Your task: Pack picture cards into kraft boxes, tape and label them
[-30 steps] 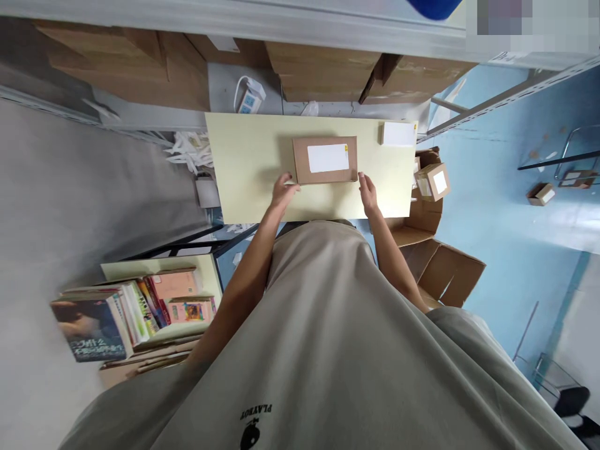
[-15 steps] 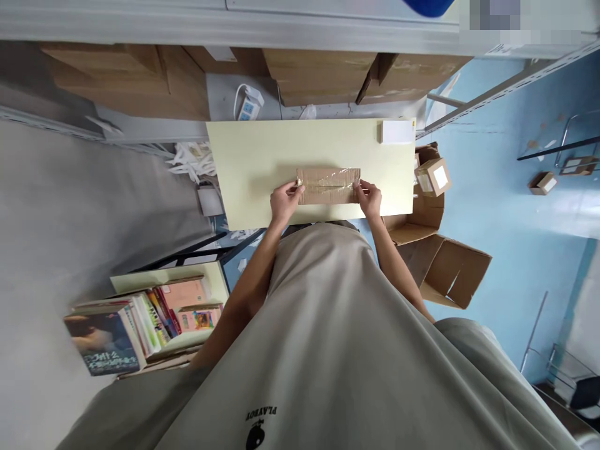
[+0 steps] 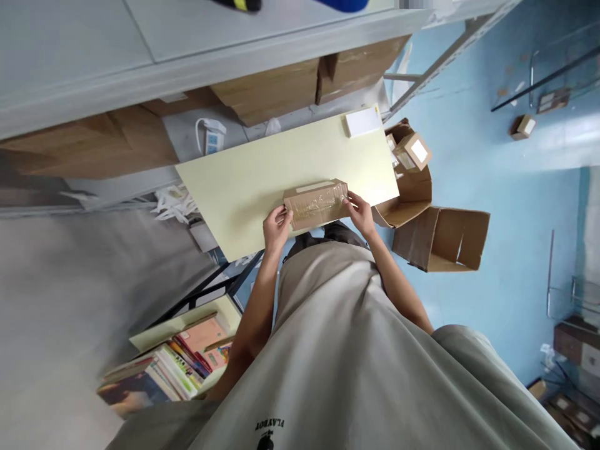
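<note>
Cardboard box (image 3: 315,209), gripped at its ends by the left hand (image 3: 276,229) and right hand (image 3: 360,214), tilts at the near edge of the surface (image 3: 234,200). Its facing side looks taped over and a label (image 3: 314,187) is on top; it seems not yet released. A white box (image 3: 363,122) occupies the surface's far right corner; beyond the surface's right end sits an open carton (image 3: 418,187).

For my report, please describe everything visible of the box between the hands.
The brown box, apparently cardboard, looks closed, with clear tape on its camera-facing side and a pale label on the adjoining face. The left hand and right hand hold it tilted by its ends near the front edge of the table.
</note>
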A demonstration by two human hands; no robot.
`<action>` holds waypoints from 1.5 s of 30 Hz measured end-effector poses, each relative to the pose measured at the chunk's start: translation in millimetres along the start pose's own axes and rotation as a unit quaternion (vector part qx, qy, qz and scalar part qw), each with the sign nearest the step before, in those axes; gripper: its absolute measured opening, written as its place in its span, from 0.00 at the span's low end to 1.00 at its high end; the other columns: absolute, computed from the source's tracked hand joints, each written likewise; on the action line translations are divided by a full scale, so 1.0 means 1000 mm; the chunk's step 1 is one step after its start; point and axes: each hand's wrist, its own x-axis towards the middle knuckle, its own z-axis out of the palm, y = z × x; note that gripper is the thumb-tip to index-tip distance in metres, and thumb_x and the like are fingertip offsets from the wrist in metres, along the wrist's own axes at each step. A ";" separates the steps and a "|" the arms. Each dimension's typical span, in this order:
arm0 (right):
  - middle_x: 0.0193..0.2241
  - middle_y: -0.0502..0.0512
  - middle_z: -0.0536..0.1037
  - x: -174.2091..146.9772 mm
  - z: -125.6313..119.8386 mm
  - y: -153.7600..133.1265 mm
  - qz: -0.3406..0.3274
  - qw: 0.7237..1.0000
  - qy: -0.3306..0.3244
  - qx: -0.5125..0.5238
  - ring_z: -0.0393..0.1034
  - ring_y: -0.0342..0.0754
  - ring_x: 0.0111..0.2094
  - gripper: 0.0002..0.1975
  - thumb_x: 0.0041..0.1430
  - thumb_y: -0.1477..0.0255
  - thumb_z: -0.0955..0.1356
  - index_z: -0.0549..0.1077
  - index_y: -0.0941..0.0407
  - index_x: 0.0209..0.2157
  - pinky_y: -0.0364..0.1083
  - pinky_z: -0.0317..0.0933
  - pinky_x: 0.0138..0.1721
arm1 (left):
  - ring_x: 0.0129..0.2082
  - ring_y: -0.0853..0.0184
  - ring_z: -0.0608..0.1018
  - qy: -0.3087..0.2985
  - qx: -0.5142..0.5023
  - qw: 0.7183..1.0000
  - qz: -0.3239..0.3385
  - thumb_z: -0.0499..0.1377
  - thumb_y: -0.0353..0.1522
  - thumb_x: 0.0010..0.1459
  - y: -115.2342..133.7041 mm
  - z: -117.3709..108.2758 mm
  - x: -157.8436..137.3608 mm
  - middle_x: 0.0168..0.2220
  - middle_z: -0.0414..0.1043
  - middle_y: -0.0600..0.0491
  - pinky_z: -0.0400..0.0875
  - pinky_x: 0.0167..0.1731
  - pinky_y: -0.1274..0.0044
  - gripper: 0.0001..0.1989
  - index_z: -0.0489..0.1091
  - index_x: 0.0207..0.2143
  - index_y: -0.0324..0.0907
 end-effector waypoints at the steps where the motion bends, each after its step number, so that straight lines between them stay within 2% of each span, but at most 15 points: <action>1: 0.67 0.69 0.87 -0.009 -0.008 -0.002 0.003 1.000 0.013 -0.001 0.85 0.68 0.63 0.51 0.59 0.25 0.74 0.87 0.53 0.64 0.67 0.82 0.66 | 0.56 0.51 0.91 -0.011 0.007 1.000 0.001 0.73 0.45 0.66 0.004 0.004 -0.002 0.57 0.90 0.38 0.88 0.59 0.63 0.21 0.84 0.53 0.41; 4: 0.64 0.69 0.89 -0.026 -0.039 -0.004 0.012 0.998 0.059 -0.007 0.86 0.69 0.62 0.49 0.62 0.27 0.74 0.88 0.53 0.63 0.67 0.82 0.66 | 0.54 0.52 0.90 -0.042 0.025 0.999 0.017 0.73 0.45 0.66 0.020 0.026 -0.009 0.58 0.90 0.40 0.88 0.55 0.65 0.21 0.85 0.55 0.42; 7: 0.61 0.69 0.90 -0.025 -0.075 -0.001 0.018 0.996 0.089 -0.016 0.87 0.69 0.61 0.47 0.62 0.27 0.74 0.89 0.54 0.60 0.67 0.81 0.66 | 0.53 0.53 0.90 -0.058 0.024 0.998 0.020 0.74 0.45 0.66 0.033 0.057 -0.018 0.58 0.90 0.40 0.88 0.55 0.66 0.21 0.86 0.55 0.43; 12: 0.55 0.70 0.92 0.016 -0.135 0.014 0.008 0.997 0.062 -0.034 0.89 0.66 0.54 0.45 0.64 0.28 0.73 0.88 0.55 0.55 0.64 0.83 0.60 | 0.53 0.53 0.90 -0.010 0.019 1.000 -0.013 0.74 0.48 0.65 0.042 0.118 -0.031 0.52 0.90 0.41 0.87 0.57 0.65 0.21 0.85 0.51 0.42; 16: 0.55 0.67 0.92 0.057 -0.192 0.028 -0.008 0.999 0.026 -0.044 0.88 0.63 0.52 0.40 0.67 0.31 0.72 0.87 0.53 0.55 0.61 0.83 0.58 | 0.54 0.52 0.90 0.030 0.022 0.999 -0.029 0.73 0.49 0.65 0.048 0.182 -0.046 0.53 0.91 0.41 0.87 0.59 0.63 0.22 0.86 0.51 0.42; 21: 0.48 0.67 0.92 0.083 -0.272 0.048 0.018 0.999 0.042 -0.029 0.88 0.65 0.50 0.35 0.68 0.35 0.74 0.86 0.53 0.49 0.64 0.82 0.59 | 0.58 0.46 0.91 -0.004 0.042 0.997 -0.072 0.75 0.49 0.63 0.059 0.264 -0.077 0.55 0.91 0.40 0.87 0.62 0.59 0.26 0.86 0.55 0.42; 24: 0.47 0.65 0.92 0.085 -0.307 0.062 0.035 0.998 0.037 -0.023 0.88 0.65 0.50 0.33 0.69 0.36 0.74 0.86 0.52 0.48 0.63 0.82 0.59 | 0.59 0.45 0.91 -0.050 0.052 0.993 -0.093 0.76 0.51 0.62 0.065 0.295 -0.092 0.57 0.91 0.39 0.86 0.63 0.57 0.29 0.86 0.56 0.42; 27: 0.49 0.66 0.92 0.083 -0.326 0.075 0.055 0.998 0.025 -0.015 0.88 0.64 0.51 0.34 0.69 0.34 0.73 0.85 0.53 0.49 0.63 0.82 0.59 | 0.57 0.46 0.92 -0.068 0.070 0.990 -0.101 0.77 0.53 0.61 0.071 0.311 -0.098 0.58 0.90 0.39 0.87 0.63 0.56 0.30 0.87 0.56 0.43; 31: 0.52 0.68 0.92 0.083 -0.338 0.087 0.081 0.997 0.014 -0.001 0.88 0.66 0.55 0.37 0.68 0.33 0.73 0.85 0.53 0.52 0.64 0.82 0.62 | 0.54 0.47 0.92 -0.042 0.119 0.989 -0.081 0.76 0.54 0.62 0.078 0.327 -0.098 0.62 0.89 0.41 0.87 0.62 0.54 0.28 0.87 0.55 0.46; 38: 0.57 0.70 0.91 0.094 -0.369 0.100 0.085 0.995 0.033 0.032 0.87 0.67 0.58 0.38 0.67 0.35 0.74 0.84 0.54 0.56 0.69 0.78 0.68 | 0.55 0.45 0.90 -0.083 0.139 0.985 -0.060 0.72 0.42 0.67 0.102 0.364 -0.083 0.64 0.85 0.35 0.88 0.60 0.51 0.21 0.85 0.58 0.42; 40: 0.60 0.70 0.89 0.098 -0.379 0.102 0.065 0.996 0.052 0.035 0.86 0.67 0.60 0.38 0.69 0.36 0.74 0.84 0.54 0.60 0.69 0.78 0.69 | 0.54 0.46 0.90 -0.099 0.152 0.983 -0.022 0.72 0.41 0.69 0.115 0.378 -0.071 0.63 0.85 0.34 0.88 0.61 0.52 0.21 0.85 0.59 0.41; 42: 0.62 0.71 0.88 0.103 -0.388 0.106 0.037 0.996 0.077 0.034 0.85 0.66 0.63 0.37 0.72 0.38 0.73 0.83 0.54 0.64 0.68 0.78 0.69 | 0.52 0.48 0.89 -0.114 0.181 0.976 0.043 0.72 0.40 0.70 0.132 0.398 -0.050 0.62 0.84 0.34 0.88 0.62 0.53 0.21 0.85 0.60 0.40; 45: 0.64 0.72 0.86 0.124 -0.396 0.120 0.007 0.991 0.127 0.030 0.83 0.66 0.66 0.38 0.73 0.40 0.71 0.81 0.56 0.67 0.67 0.78 0.70 | 0.54 0.48 0.89 -0.117 0.210 0.962 0.126 0.73 0.36 0.71 0.158 0.447 0.006 0.57 0.86 0.39 0.86 0.62 0.55 0.15 0.86 0.56 0.40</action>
